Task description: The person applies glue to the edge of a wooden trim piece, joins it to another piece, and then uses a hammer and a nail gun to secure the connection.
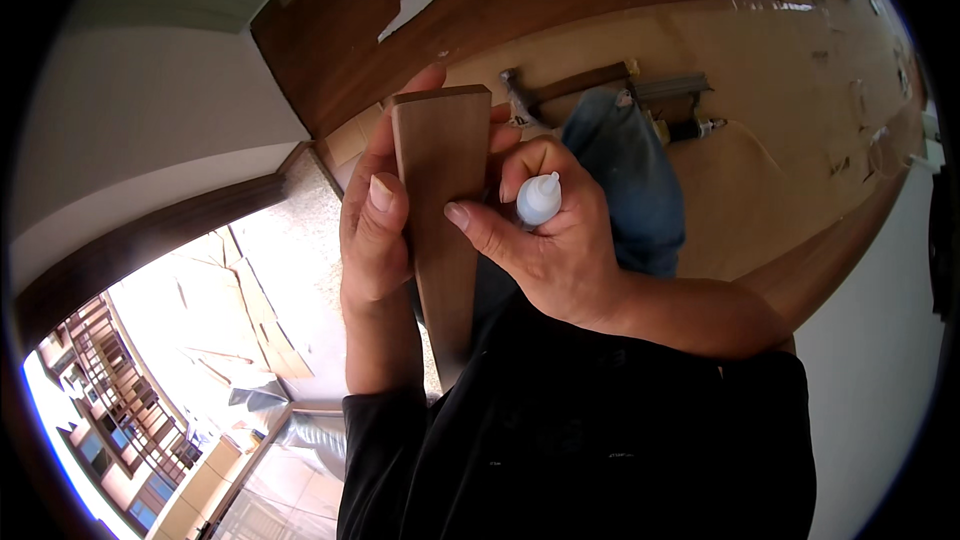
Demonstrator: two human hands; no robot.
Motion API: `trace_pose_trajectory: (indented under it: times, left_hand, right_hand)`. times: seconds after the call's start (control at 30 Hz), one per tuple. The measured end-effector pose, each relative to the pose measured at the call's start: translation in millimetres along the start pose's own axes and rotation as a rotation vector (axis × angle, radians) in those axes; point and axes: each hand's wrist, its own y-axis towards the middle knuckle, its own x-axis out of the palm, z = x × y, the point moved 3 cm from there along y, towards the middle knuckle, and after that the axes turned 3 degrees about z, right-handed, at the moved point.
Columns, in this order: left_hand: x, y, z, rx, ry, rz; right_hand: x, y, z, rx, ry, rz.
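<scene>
A flat brown wooden board [445, 170] stands lengthwise in front of my body, its far end up and its near end reaching down to my black shirt. My left hand [375, 235] is wrapped round its left side, with the thumb on the edge and fingers behind. A small white squeeze bottle [538, 202] with a pointed nozzle sits in my right hand [570, 255], the nozzle facing up. The right thumb tip rests against the board's face at its right edge. Some fingers are hidden behind the board.
Beyond my jeans-covered knee [630, 180], a hammer [580, 82], a grey metal piece [670, 87] and a dark tool [690, 128] lie on tan floor covering [750, 200]. A white scrap [412, 8] lies on the dark wood floor. A bright doorway opens at left.
</scene>
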Motion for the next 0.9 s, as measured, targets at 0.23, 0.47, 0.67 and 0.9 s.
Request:
trace_pose_trajectory:
  times: [0.23,0.47,0.67,0.9]
  left_hand:
    - [1,-1,1,0.013,0.048,-0.031]
    - [3,-2,2,0.017,0.12,-0.026]
    - [10,-2,4,0.003,0.172,-0.001]
    - [20,-3,9,0.015,0.264,0.096]
  right_hand:
    - [-2,-1,-1,-0.036,-0.094,-0.024]
    - [-3,1,-5,-0.084,-0.136,0.014]
    - [-4,2,-3,-0.019,-0.092,0.017]
    - [-6,2,1,0.089,-0.058,0.011]
